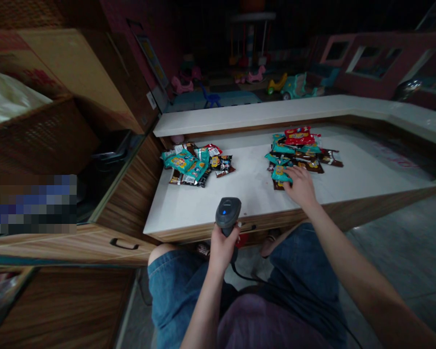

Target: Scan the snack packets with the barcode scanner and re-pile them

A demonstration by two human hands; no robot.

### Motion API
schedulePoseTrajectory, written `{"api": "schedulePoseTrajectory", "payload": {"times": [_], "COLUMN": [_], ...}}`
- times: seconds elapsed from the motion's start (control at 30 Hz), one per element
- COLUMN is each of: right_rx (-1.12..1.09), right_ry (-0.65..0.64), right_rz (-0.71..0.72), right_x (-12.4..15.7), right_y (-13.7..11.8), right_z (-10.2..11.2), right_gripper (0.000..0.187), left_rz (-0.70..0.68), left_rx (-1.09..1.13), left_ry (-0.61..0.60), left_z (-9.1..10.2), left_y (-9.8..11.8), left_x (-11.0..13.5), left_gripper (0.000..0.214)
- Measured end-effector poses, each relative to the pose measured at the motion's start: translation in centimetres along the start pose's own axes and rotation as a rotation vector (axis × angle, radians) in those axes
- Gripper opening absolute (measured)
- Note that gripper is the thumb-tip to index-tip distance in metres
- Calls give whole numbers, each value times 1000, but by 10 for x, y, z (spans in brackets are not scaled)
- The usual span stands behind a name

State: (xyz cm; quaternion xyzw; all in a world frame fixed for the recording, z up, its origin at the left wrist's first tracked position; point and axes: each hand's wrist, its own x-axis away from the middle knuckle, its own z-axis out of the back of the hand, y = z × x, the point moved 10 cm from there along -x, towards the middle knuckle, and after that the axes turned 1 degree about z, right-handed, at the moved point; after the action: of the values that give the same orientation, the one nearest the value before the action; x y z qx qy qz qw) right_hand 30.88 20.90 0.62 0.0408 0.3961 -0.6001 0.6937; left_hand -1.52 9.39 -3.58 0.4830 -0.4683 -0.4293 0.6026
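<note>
My left hand [222,248] is wrapped round the handle of a dark grey barcode scanner [228,212] with a lit blue light, held just in front of the counter's near edge. On the right, my right hand [301,185] has its fingers on a teal snack packet [280,173] at the front of a pile; whether they pinch it or only rest on it is hard to make out. Behind that packet lie brown packets [314,166] and red packets [298,135]. A second pile of teal packets [185,162], with black and brown ones, lies on the left.
The white counter [250,167] carries both piles, with a raised ledge [254,116] along its back. A wooden cabinet [123,184] and a wicker basket [39,140] stand at the left. The scanner's black cable [247,278] hangs over my lap.
</note>
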Motion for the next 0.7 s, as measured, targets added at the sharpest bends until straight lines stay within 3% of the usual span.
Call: {"api": "schedulePoseTrajectory", "payload": {"times": [0.1, 0.2, 0.3, 0.43, 0.57, 0.7], "right_rx": [53, -22, -96, -154, -108, -191], "right_ry": [1, -33, -134, -358, -410, -396], "right_rz": [22, 101, 200, 262, 184, 134], "right_x": [0, -11, -33, -64, -85, -88], "right_y": [-14, -51, -101, -156, -167, -157], "right_z": [-3, -23, -69, -149, -191, -194], "right_gripper": [36, 35, 38, 52, 60, 54], "left_rz": [-6, -8, -2, 38, 46, 53], "left_rx": [7, 20, 31, 32, 33, 54], "left_ry": [25, 34, 37, 27, 51, 62], "left_z": [5, 8, 10, 13, 22, 26], "left_y": [0, -1, -3, -8, -8, -8], "left_x": [0, -1, -1, 2, 5, 5], "left_gripper": [34, 34, 34, 35, 36, 37]}}
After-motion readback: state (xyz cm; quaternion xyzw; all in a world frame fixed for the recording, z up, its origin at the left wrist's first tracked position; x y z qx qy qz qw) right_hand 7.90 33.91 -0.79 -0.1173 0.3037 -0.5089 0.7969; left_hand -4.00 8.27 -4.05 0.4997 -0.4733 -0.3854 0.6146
